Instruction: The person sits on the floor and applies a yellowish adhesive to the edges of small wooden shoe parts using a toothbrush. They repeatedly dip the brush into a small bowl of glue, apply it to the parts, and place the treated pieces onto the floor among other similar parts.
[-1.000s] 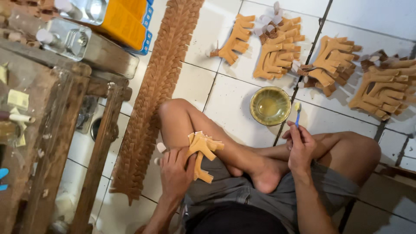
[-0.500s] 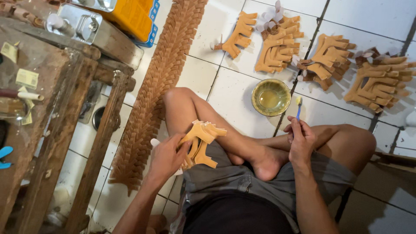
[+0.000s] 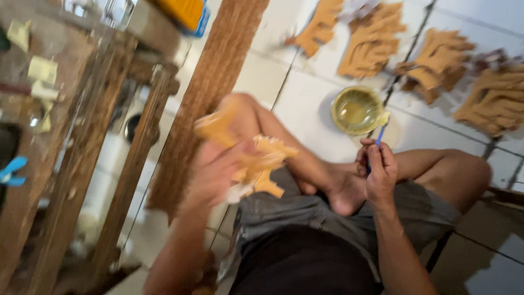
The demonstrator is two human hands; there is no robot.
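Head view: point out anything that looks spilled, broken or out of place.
Nothing stands out. The bowl sits upright on the tiled floor with no spill around it. The left hand holds a carved wooden piece, blurred; the right hand holds a small brush.

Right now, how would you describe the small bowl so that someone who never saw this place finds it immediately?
Start from the white tiled floor where the person sits cross-legged. Just beyond the right hand, which holds a blue-handled brush, stands the bowl. It is round, yellow-green and glossy, unlike the flat, tan carved wooden pieces lying farther along the tiles.
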